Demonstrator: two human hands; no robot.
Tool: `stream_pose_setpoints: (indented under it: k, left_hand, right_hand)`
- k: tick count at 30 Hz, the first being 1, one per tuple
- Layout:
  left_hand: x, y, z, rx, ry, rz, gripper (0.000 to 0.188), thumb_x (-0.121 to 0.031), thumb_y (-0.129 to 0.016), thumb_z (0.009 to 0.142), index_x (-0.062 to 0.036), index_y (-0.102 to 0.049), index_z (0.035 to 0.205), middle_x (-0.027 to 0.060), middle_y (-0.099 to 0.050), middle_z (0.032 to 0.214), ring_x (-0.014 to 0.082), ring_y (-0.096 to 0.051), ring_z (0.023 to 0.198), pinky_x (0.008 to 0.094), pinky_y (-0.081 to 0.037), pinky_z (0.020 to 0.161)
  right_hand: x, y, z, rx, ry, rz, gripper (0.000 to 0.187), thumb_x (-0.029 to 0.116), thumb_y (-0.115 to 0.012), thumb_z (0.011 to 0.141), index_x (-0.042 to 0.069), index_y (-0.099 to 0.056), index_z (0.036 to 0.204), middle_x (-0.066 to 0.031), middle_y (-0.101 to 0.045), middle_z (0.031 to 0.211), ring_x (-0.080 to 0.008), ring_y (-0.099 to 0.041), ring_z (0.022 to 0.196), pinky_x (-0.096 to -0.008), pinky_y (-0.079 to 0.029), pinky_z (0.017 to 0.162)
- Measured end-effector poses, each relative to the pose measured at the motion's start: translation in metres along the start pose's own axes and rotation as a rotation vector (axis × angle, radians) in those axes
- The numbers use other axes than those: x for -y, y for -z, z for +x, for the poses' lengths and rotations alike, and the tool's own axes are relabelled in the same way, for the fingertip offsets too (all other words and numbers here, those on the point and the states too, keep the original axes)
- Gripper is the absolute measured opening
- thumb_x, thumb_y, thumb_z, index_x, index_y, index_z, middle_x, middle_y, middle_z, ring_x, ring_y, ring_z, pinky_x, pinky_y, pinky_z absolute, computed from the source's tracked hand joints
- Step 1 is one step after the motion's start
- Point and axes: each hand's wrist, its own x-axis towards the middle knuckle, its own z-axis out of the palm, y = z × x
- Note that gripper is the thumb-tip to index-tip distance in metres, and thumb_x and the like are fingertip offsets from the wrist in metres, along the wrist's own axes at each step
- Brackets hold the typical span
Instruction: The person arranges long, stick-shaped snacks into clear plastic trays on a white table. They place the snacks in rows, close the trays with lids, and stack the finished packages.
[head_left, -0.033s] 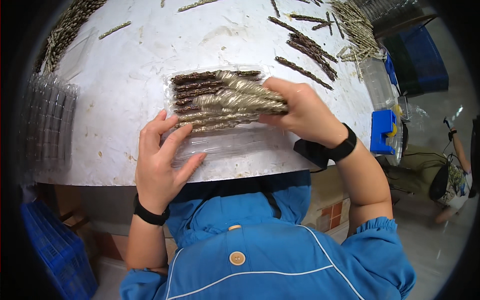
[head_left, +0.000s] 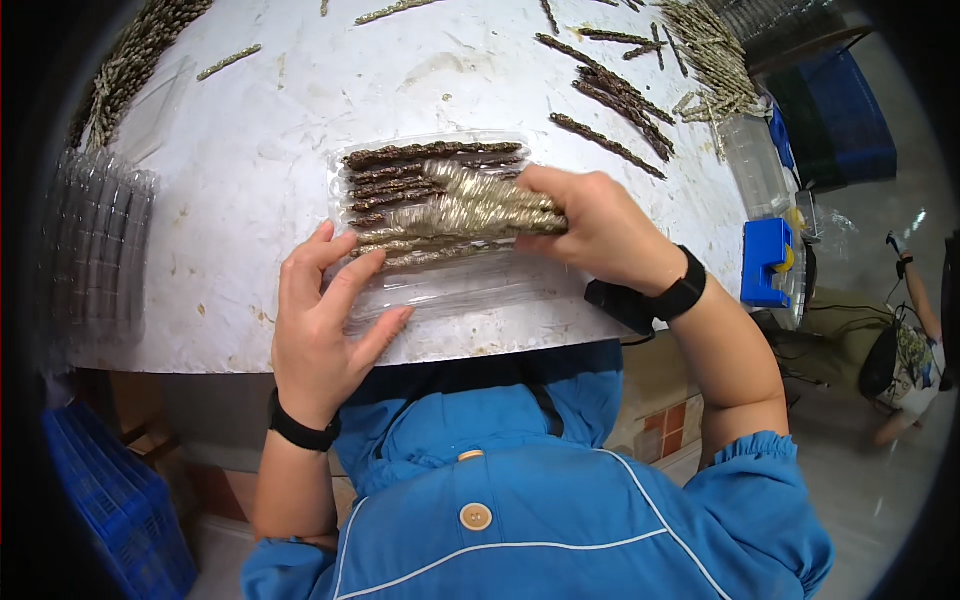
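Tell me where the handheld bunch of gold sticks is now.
In the head view, the bunch of gold sticks is near the middle, in the right hand over the clear tray, with the left hand to its lower left.

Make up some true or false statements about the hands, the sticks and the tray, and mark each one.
1. The right hand holds a bundle of pale sticks. True.
2. Dark sticks lie in the clear tray. True.
3. The left hand clutches a dark stick. False: it is open, at the tray's left side.
4. The tray sits on the floor. False: it sits on the white table.
5. Loose dark sticks lie right of the tray. True.
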Motion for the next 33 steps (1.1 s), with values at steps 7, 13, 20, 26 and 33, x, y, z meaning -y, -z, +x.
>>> stream_pose_setpoints:
  k: [7,13,20,26,33]
  left_hand:
    - [0.001,0.004,0.003,-0.036,-0.065,-0.055,0.047,-0.010,-0.080,0.069,-0.0033,-0.061,0.112,0.0149,-0.056,0.124,0.0376,-0.049,0.126,0.0432,-0.047,0.098]
    - [0.010,0.005,0.000,-0.023,-0.055,-0.209,0.041,-0.003,-0.080,0.068,-0.0042,-0.058,0.102,0.0152,-0.058,0.128,0.0361,-0.049,0.129,0.0438,-0.045,0.102]
    - [0.010,0.001,0.003,0.017,-0.115,-0.174,0.023,-0.001,-0.078,0.070,-0.0022,-0.069,0.091,0.0133,-0.056,0.131,0.0380,-0.046,0.131,0.0421,-0.049,0.100]
    - [0.008,0.003,-0.002,0.044,-0.048,-0.122,0.027,0.005,-0.072,0.073,-0.0042,-0.072,0.098,0.0142,-0.051,0.134,0.0372,-0.041,0.135,0.0429,-0.046,0.103]
    - [0.005,0.002,0.001,0.064,-0.048,-0.120,0.026,0.004,-0.072,0.075,-0.0041,-0.071,0.099,0.0143,-0.051,0.134,0.0365,-0.040,0.136,0.0431,-0.045,0.105]
  right_hand:
    - [0.009,0.019,-0.004,0.038,-0.010,0.538,0.034,0.012,-0.076,0.080,-0.003,-0.059,0.106,-0.0082,-0.064,0.087,-0.0145,-0.056,0.076,-0.0303,-0.047,0.071]
    - [0.021,0.000,-0.002,0.149,-0.007,0.466,0.024,0.010,-0.076,0.079,0.000,-0.061,0.094,-0.0041,-0.058,0.074,-0.0110,-0.051,0.070,-0.0284,-0.044,0.065]
    - [0.025,-0.013,0.010,0.062,0.087,0.234,0.030,0.016,-0.080,0.073,0.004,-0.062,0.093,-0.0157,-0.063,0.078,-0.0323,-0.061,0.070,-0.0361,-0.047,0.064]
    - [0.013,0.022,0.001,-0.135,0.011,0.480,0.021,0.007,-0.077,0.079,0.001,-0.064,0.095,-0.0079,-0.068,0.078,-0.0135,-0.065,0.074,-0.0285,-0.050,0.067]
    - [0.008,0.002,-0.014,0.022,-0.004,0.052,0.023,0.010,-0.076,0.076,0.006,-0.063,0.095,-0.0163,-0.066,0.083,-0.0362,-0.064,0.080,-0.0390,-0.050,0.070]
